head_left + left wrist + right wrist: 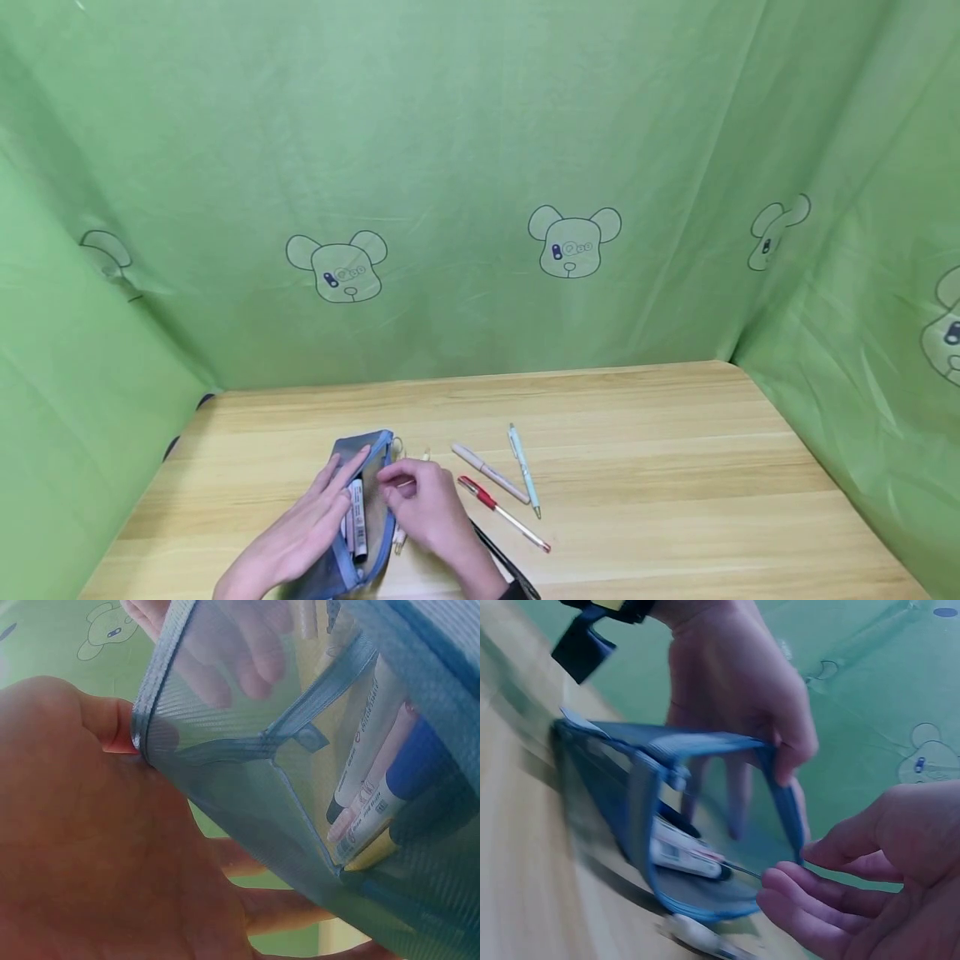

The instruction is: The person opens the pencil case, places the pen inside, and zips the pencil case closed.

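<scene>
A blue mesh pencil case [360, 440] lies at the front left of the table, its zipped mouth spread open. Inside, a white marker with dark ends [359, 517] lies beside a blue-capped marker [420, 757] and a pink pen [390, 742]. My left hand [315, 521] pinches the rim, thumb over the edge and fingers behind the mesh. At the mouth's other side is my right hand [431, 504], fingers loosely bent, thumb tip right at the edging in the right wrist view. A gap shows between that thumb and the fingers. A pale pen [400, 537] lies under the right hand.
Right of my right hand lie a red-capped pen [483, 497], a pale pinkish pen [491, 473] and a light blue pen [524, 471]. A black cord [504, 554] runs by the right wrist. Green cloth [465, 317] walls the wooden table [675, 483] at back and sides.
</scene>
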Available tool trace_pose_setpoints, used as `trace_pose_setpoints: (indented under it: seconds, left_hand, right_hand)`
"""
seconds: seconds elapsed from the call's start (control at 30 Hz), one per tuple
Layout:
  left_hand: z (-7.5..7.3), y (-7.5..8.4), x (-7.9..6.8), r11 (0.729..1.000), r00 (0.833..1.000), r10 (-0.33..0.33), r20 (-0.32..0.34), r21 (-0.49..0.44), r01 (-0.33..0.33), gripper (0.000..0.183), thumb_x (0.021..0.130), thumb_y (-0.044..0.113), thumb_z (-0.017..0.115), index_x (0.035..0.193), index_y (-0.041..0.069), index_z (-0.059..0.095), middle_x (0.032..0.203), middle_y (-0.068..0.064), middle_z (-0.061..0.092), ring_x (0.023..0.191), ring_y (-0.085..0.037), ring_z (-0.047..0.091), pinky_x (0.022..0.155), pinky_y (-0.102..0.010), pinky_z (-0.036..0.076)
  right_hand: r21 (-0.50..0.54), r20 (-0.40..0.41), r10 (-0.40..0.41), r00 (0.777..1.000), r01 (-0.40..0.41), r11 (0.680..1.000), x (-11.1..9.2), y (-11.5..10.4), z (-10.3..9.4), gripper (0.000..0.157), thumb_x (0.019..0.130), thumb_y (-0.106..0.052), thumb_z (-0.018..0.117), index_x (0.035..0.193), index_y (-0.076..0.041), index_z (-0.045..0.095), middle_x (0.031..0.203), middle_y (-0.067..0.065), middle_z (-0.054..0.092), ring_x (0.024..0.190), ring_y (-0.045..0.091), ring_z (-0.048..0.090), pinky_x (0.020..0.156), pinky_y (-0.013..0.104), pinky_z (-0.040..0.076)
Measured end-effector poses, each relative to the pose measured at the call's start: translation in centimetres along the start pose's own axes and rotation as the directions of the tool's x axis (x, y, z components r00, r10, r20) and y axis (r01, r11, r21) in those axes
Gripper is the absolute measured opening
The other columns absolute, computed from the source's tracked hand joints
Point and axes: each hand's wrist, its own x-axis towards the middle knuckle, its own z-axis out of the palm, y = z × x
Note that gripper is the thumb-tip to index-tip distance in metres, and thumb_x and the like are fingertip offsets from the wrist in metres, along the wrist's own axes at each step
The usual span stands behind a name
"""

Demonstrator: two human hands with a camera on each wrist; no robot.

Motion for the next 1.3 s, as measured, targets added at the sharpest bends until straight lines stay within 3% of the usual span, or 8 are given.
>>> trace_pose_setpoints:
  seconds: [0.13, 0.33, 0.63, 0.8, 1.0, 1.3]
  left_hand:
    - [0.0, 0.1, -0.1, 1.000, 1.000, -0.006, -0.006, 0.004, 0.006, 0.051, 0.109, 0.020, 0.025, 0.160, 0.014, 0.018, 0.157, -0.033, 0.016, 0.142, -0.048, 0.015, 0.093, -0.074, 0.038]
    - [0.0, 0.2, -0.1, 1.000, 1.000, 0.000, -0.014, 0.006, 0.000, 0.051, 0.109, 0.021, 0.024, 0.159, 0.014, 0.019, 0.156, -0.035, 0.015, 0.142, -0.049, 0.016, 0.095, -0.075, 0.036]
    - [-0.1, 0.2, 0.0, 1.000, 1.000, -0.012, 0.009, -0.001, 0.012, 0.051, 0.109, 0.020, 0.023, 0.160, 0.015, 0.016, 0.156, -0.036, 0.012, 0.141, -0.049, 0.014, 0.093, -0.075, 0.037]
    - [-0.1, 0.2, -0.1, 1.000, 1.000, -0.003, 0.014, -0.011, 0.003, 0.051, 0.109, 0.020, 0.023, 0.160, 0.013, 0.016, 0.155, -0.037, 0.012, 0.141, -0.051, 0.014, 0.093, -0.076, 0.035]
    - [-0.2, 0.2, -0.1, 1.000, 1.000, 0.007, 0.018, -0.014, -0.007, 0.051, 0.109, 0.020, 0.023, 0.160, 0.012, 0.016, 0.156, -0.035, 0.012, 0.141, -0.050, 0.012, 0.092, -0.077, 0.035]
    - [-0.1, 0.2, 0.0, 1.000, 1.000, 0.007, 0.013, -0.004, -0.007, 0.051, 0.109, 0.019, 0.024, 0.159, 0.012, 0.018, 0.156, -0.036, 0.014, 0.141, -0.050, 0.014, 0.091, -0.076, 0.038]
  right_hand:
    - [-0.116, -0.093, -0.073, 0.993, 0.062, 0.991, 0.2, -0.2, -1.2, 0.019, 0.083, 0.002, 0.068, 0.097, -0.008, 0.076, 0.088, 0.006, 0.074, 0.077, 0.010, 0.067, 0.070, 0.026, 0.059]
    - [-0.257, -0.225, -0.160, 0.961, 0.100, 0.961, 0.4, 0.5, -2.6, 0.022, 0.079, 0.007, 0.067, 0.096, -0.005, 0.075, 0.086, 0.006, 0.074, 0.075, 0.012, 0.068, 0.067, 0.032, 0.060]
    - [-0.432, -0.338, -0.154, 0.929, -0.008, 0.902, 0.5, 2.0, -5.2, 0.023, 0.081, -0.002, 0.071, 0.104, -0.007, 0.074, 0.095, 0.007, 0.072, 0.084, 0.022, 0.068, 0.067, 0.036, 0.059]
    - [-0.479, -0.386, -0.151, 0.910, -0.057, 0.876, 0.6, 2.8, -6.0, 0.025, 0.079, -0.004, 0.073, 0.104, -0.007, 0.074, 0.095, 0.007, 0.071, 0.083, 0.024, 0.067, 0.067, 0.040, 0.058]
    - [-0.498, -0.438, -0.114, 0.892, -0.134, 0.857, 0.6, 3.6, -6.8, 0.030, 0.077, -0.004, 0.075, 0.107, -0.007, 0.074, 0.100, 0.009, 0.070, 0.086, 0.026, 0.065, 0.067, 0.041, 0.058]
    - [-0.458, -0.492, 0.009, 0.871, -0.267, 0.848, 0.5, 5.5, -8.5, 0.041, 0.075, -0.005, 0.077, 0.116, -0.007, 0.071, 0.104, 0.011, 0.068, 0.087, 0.028, 0.064, 0.063, 0.042, 0.058]
